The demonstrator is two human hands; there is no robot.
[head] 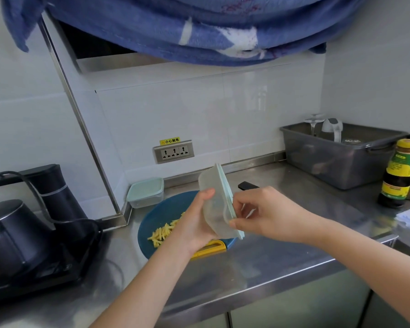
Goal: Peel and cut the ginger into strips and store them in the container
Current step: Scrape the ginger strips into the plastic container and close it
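Counter (282, 256) | my left hand (194, 223) grips the container (212, 185); right hand (268, 214) pinches its lid (225, 188) | advice: steady the base; peel from the corner

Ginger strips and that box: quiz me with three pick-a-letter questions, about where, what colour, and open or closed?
1. Where are the ginger strips? A in the kettle; B on the blue cutting board; C in the grey tub.
2. What colour is the sauce bottle's cap? A yellow; B red; C black.
3. The held container's lid is: A on the counter; B missing; C on it.
Answers: B, strips lie on the board; A, cap is yellow; C, right hand pinches the fitted lid's corner.
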